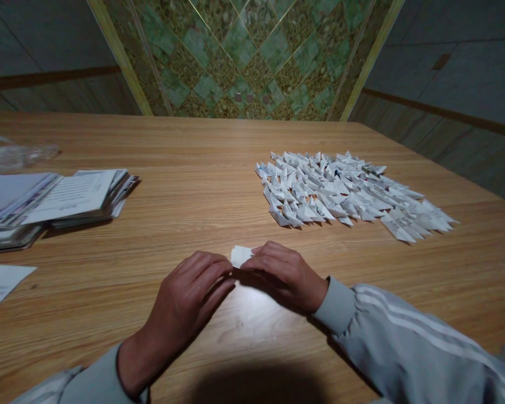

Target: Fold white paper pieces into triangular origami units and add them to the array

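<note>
A small folded piece of white paper (241,256) is between my hands, just above the wooden table. My right hand (289,276) pinches it from the right, thumb and fingers closed over that end. At the paper's left edge are the closed fingertips of my left hand (190,294); part of the grip is hidden behind the fingers. Beyond my right hand, many folded white paper boats (332,191) stand close together in rows. Some flatter folded pieces (416,220) lie overlapping at the right front of this group.
Stacks of printed paper sheets (78,193) lie at the left of the wooden table (193,146). A loose sheet (2,285) rests nearer me at the left edge. Behind the stacks is a clear plastic bag (19,157). A green tiled wall (252,62) stands beyond the table.
</note>
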`<action>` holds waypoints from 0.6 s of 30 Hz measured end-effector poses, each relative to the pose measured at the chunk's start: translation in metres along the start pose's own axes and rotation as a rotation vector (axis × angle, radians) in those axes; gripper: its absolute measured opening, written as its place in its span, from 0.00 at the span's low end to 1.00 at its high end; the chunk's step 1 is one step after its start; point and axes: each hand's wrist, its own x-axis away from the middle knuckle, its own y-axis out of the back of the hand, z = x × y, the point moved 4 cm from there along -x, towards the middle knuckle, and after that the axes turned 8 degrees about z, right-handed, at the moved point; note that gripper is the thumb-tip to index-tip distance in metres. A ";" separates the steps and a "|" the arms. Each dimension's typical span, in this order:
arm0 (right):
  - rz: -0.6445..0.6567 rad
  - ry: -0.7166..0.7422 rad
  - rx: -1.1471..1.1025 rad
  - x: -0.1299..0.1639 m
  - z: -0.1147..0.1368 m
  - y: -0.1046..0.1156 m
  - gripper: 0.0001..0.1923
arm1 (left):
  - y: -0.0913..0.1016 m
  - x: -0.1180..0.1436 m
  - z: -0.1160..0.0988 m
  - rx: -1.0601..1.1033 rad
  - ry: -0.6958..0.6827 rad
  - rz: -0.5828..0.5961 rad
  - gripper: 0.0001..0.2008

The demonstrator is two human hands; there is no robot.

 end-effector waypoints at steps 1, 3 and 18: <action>-0.008 0.005 -0.012 0.000 -0.001 0.000 0.09 | 0.000 0.000 0.000 0.000 0.005 -0.013 0.03; -0.011 0.009 -0.027 0.001 -0.001 0.000 0.09 | 0.001 0.000 -0.001 0.008 0.006 -0.038 0.02; 0.067 -0.005 -0.062 0.003 -0.004 -0.001 0.09 | 0.001 0.000 -0.005 -0.017 -0.024 -0.122 0.02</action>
